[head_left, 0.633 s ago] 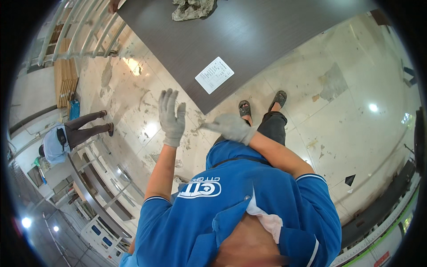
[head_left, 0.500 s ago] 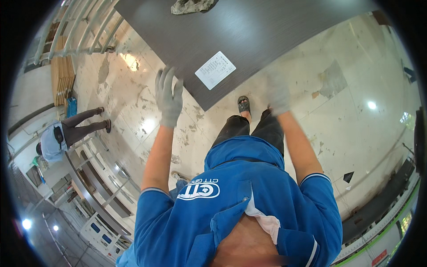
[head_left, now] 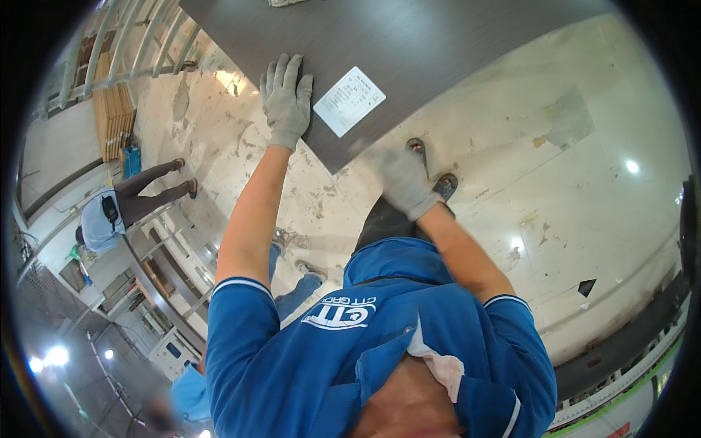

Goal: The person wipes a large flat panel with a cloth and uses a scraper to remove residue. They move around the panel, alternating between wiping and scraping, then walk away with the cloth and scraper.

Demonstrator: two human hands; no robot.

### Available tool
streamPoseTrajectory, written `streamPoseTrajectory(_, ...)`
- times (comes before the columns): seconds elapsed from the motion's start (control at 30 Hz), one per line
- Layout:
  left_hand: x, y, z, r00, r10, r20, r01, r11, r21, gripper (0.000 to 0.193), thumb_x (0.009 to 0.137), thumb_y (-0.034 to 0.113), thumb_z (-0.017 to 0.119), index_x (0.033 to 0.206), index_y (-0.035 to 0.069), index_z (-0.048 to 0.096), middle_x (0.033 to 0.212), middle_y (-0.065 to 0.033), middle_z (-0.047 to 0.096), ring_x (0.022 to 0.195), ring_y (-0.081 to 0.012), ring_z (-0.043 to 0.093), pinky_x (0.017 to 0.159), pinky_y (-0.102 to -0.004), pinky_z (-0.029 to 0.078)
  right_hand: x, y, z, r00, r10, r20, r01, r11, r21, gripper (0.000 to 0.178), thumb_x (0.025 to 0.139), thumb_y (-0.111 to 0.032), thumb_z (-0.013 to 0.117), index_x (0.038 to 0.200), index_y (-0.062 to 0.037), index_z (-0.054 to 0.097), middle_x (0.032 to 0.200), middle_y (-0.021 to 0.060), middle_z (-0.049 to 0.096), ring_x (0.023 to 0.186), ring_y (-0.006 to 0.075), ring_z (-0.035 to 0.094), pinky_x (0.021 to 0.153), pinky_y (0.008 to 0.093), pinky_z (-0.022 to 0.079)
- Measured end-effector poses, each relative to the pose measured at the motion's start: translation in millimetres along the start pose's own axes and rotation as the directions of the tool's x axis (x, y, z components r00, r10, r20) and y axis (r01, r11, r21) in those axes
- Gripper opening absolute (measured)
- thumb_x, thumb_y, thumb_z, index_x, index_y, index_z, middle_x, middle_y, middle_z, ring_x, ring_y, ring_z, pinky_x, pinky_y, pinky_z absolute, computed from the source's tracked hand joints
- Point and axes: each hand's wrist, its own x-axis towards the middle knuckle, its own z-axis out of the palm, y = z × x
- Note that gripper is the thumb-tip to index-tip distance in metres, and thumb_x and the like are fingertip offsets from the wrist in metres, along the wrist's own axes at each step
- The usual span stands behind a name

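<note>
Head view: the left grip point(head_left: 287, 98) is laid out flat in its grey glove, fingers long and thumb set apart, with nothing seen in it. A moment ago it was raised beside the edge of the dark tabletop point(head_left: 438, 58); now it overlaps that edge and seems to rest on it, though how firmly it presses cannot be told. The right grip point(head_left: 403, 182) has come in from farther right to a place near the front corner; it is blurred, so I cannot tell how wide its fingers stand, and no object shows in it. Both hands are thus now near the corner, and the left looks placed to steady or feel the edge.

The white label point(head_left: 349, 101) lies on the tabletop close to that corner, just right of the left thumb. At the top of the picture only a sliver of cloth point(head_left: 287, 2) remains in sight.

Below is a pale tiled floor point(head_left: 526, 241) with worn patches. Off to the left are a stack of brown boards point(head_left: 113, 117) and a person in a light blue shirt point(head_left: 100, 223).
</note>
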Motion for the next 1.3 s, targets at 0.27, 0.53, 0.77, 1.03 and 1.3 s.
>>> streamPoseTrajectory(0.27, 11.2, 22.9, -17.3, 0.999, 0.032, 0.023, -0.03, 0.998, -0.054, 0.055, 0.099, 0.042, 0.054, 0.146, 0.014, 0.049, 0.148, -0.0174, 0.05, 0.14, -0.0408, 0.04, 0.12, -0.0536, 0.025, -20.3, -37.6, 21.5, 0.855, -0.468, 0.223, 0.297, 0.795, 0.529, 0.043, 0.094, -0.013, 0.053, 0.135, -0.026, 0.058, 0.091, 0.0116, 0.067, 0.082, 0.0315, 0.07, 0.067, 0.0451, 0.056)
streamPoseTrajectory(0.53, -51.7, 118.4, -37.1, 0.836, 0.389, 0.388, -0.401, 0.915, -0.054, 0.08, 0.094, 0.061, 0.052, 0.151, 0.007, 0.04, 0.158, -0.0184, 0.037, 0.146, -0.0403, 0.032, 0.121, -0.0573, 0.019, -108.8, 142.3, -84.1, 0.855, 0.518, 0.022, -0.492, 0.796, 0.354, 0.039, 0.099, -0.013, 0.056, 0.137, -0.0143, 0.06, 0.092, 0.011, 0.07, 0.079, 0.0281, 0.068, 0.07, 0.0387, 0.054)
streamPoseTrajectory(0.77, 29.7, 179.2, 1.6, 0.725, 0.642, 0.249, -0.562, 0.76, -0.326, 0.078, 0.095, 0.058, 0.055, 0.15, 0.005, 0.041, 0.155, -0.0197, 0.041, 0.146, -0.0385, 0.034, 0.122, -0.0533, 0.022, -46.6, 130.6, -155.8, 0.389, 0.915, -0.103, -0.672, 0.359, 0.647, 0.026, 0.101, -0.02, 0.058, 0.123, -0.0095, 0.067, 0.087, 0.0111, 0.069, 0.082, 0.0222, 0.066, 0.074, 0.0355, 0.053)
streamPoseTrajectory(1.03, 54.7, 156.4, -30.8, 0.963, -0.02, 0.27, 0.254, 0.407, -0.877, 0.053, 0.101, 0.038, 0.061, 0.139, 0.001, 0.054, 0.134, -0.0158, 0.061, 0.119, -0.0266, 0.061, 0.102, -0.0365, 0.047, 55.7, 69.9, -157.0, 0.747, 0.663, -0.045, -0.376, 0.478, 0.794, 0.018, 0.097, -0.016, 0.062, 0.112, -0.0095, 0.07, 0.093, 0.008, 0.068, 0.086, 0.0275, 0.066, 0.079, 0.0347, 0.051)
streamPoseTrajectory(1.3, 72.2, 218.4, -57.7, 0.863, 0.128, 0.489, 0.421, 0.354, -0.835, 0.02, 0.096, 0.015, 0.064, 0.102, -0.003, 0.07, 0.085, -0.0054, 0.068, 0.075, -0.0099, 0.06, 0.071, -0.0279, 0.049, 67.8, 102.2, -187.0, 0.871, 0.474, -0.127, -0.192, 0.566, 0.802, 0.026, 0.097, -0.025, 0.066, 0.113, -0.0049, 0.065, 0.096, 0.0088, 0.068, 0.09, 0.0206, 0.065, 0.082, 0.0352, 0.053)
